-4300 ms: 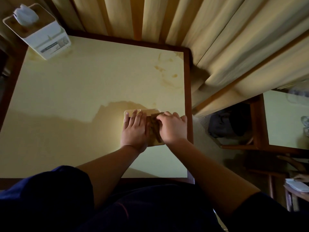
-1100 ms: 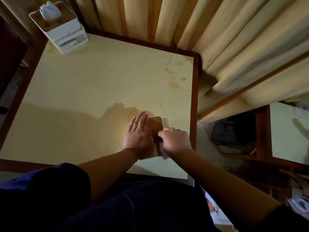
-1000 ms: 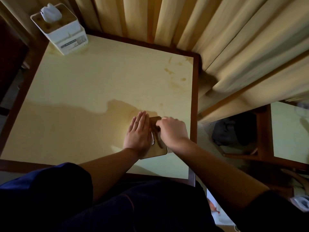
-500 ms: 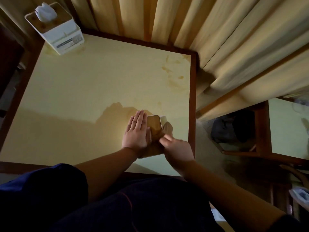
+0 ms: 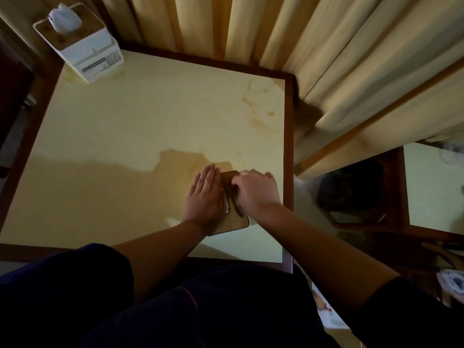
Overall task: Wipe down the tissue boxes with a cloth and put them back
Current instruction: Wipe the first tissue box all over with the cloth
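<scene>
Two tissue boxes are on the table (image 5: pixel 150 116). The far one (image 5: pixel 82 43), white with a wood-coloured top and a tuft of tissue (image 5: pixel 64 20) poking out, stands at the far left corner and carries a pale label (image 5: pixel 99 64) on its side; there is print on it, but it is too small and blurred to read. The near box (image 5: pixel 234 222) (only its wooden top and a sliver of white side show) sits by the table's right edge, close to the near right corner, and both hands are on it.

The left hand (image 5: pixel 204 197) lies flat on the left part of the lid, fingers straight and pressed together, pointing away from the person. The right hand (image 5: pixel 256 193) is blurred; its fingers are curled down over the right part of the top. A bit of pale material shows at its far side, but I cannot tell whether that is the cloth, nor exactly what the fingers pinch.

The tabletop is pale yellow with a dark wooden rim (image 5: pixel 288 146). Brownish smears (image 5: pixel 261 109) mark the far right corner. A wide bare stretch lies between the two boxes. Curtains (image 5: pixel 326 59) hang right against the far and right edges, touching the rim. A second table (image 5: pixel 431 187) with the same yellow top stands to the right, across a narrow dark gap.
</scene>
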Demonstrator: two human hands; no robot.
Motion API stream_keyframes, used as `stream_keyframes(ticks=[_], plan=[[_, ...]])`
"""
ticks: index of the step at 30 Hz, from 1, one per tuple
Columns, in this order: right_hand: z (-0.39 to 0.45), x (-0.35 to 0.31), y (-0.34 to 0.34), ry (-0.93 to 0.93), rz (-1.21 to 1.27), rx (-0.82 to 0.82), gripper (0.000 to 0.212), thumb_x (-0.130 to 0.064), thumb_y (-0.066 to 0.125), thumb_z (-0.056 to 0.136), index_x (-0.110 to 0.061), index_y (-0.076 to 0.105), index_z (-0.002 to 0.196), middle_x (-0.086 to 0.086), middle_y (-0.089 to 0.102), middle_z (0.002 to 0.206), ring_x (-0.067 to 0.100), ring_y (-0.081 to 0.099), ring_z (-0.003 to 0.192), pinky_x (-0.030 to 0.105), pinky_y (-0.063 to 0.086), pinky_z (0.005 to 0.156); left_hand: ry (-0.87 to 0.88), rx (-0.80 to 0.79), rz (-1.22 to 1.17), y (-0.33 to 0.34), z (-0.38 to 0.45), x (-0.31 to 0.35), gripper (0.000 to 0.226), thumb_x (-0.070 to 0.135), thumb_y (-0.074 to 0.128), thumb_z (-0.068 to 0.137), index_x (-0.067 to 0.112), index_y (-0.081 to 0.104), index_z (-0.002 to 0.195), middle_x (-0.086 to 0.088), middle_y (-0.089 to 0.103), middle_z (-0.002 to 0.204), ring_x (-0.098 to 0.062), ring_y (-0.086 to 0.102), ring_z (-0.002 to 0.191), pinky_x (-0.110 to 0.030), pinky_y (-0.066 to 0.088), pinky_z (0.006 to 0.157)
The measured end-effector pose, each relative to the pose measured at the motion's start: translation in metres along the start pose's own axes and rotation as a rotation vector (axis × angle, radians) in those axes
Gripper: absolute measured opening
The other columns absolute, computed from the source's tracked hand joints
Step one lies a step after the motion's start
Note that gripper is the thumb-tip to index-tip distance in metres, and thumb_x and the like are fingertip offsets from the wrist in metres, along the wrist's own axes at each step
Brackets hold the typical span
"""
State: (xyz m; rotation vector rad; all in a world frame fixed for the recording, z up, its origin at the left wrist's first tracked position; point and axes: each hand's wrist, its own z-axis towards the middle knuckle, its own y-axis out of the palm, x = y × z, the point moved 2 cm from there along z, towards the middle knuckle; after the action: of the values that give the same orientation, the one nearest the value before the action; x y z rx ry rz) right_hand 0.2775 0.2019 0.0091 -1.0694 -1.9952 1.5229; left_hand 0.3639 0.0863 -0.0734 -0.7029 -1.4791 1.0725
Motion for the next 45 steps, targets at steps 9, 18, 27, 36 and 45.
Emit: stream_keyframes(ticks=[9, 18, 27, 36, 45], plan=[[-0.002, 0.000, 0.017, 0.106, 0.100, 0.162, 0.024, -0.020, 0.056, 0.099, -0.031, 0.075, 0.107, -0.004, 0.070, 0.115, 0.025, 0.067, 0.099, 0.038, 0.047, 0.084, -0.006, -0.046, -0.013, -0.004, -0.001, 0.000, 0.061, 0.030, 0.033, 0.101, -0.004, 0.046, 0.150, -0.021, 0.044, 0.158, -0.034, 0.036, 0.151, -0.042, 0.014, 0.127], [-0.093, 0.014, 0.039, -0.003, 0.158, -0.022, 0.014, -0.026, 0.063, 0.100, -0.038, 0.070, 0.101, -0.013, 0.070, 0.106, 0.013, 0.067, 0.093, 0.039, 0.051, 0.092, 0.004, -0.093, -0.004, -0.005, -0.003, 0.001, 0.069, 0.039, 0.010, 0.105, 0.004, 0.018, 0.163, -0.011, 0.012, 0.172, -0.021, 0.003, 0.160, -0.034, -0.005, 0.129], [-0.010, 0.003, 0.012, 0.098, 0.136, 0.041, 0.030, -0.013, 0.053, 0.099, -0.029, 0.073, 0.115, -0.001, 0.068, 0.113, 0.027, 0.065, 0.102, 0.040, 0.042, 0.095, -0.019, -0.053, -0.010, -0.003, -0.001, 0.003, 0.061, 0.031, 0.032, 0.103, -0.003, 0.044, 0.152, -0.019, 0.042, 0.160, -0.033, 0.034, 0.152, -0.037, 0.008, 0.128], [0.001, 0.000, 0.016, 0.149, 0.143, 0.088, 0.033, -0.011, 0.051, 0.101, -0.029, 0.071, 0.120, -0.002, 0.066, 0.118, 0.026, 0.063, 0.110, 0.041, 0.039, 0.095, -0.027, -0.023, -0.017, -0.007, -0.002, 0.005, 0.061, 0.029, 0.032, 0.102, -0.005, 0.045, 0.151, -0.020, 0.043, 0.159, -0.033, 0.033, 0.153, -0.040, 0.012, 0.129], [-0.087, 0.009, 0.045, 0.094, 0.190, 0.072, 0.016, -0.023, 0.056, 0.102, -0.032, 0.067, 0.093, -0.011, 0.066, 0.089, 0.014, 0.066, 0.079, 0.037, 0.042, 0.087, 0.003, -0.090, 0.015, -0.010, -0.004, 0.004, 0.068, 0.039, 0.008, 0.106, 0.002, 0.020, 0.162, -0.013, 0.016, 0.171, -0.025, 0.006, 0.160, -0.038, -0.001, 0.129]])
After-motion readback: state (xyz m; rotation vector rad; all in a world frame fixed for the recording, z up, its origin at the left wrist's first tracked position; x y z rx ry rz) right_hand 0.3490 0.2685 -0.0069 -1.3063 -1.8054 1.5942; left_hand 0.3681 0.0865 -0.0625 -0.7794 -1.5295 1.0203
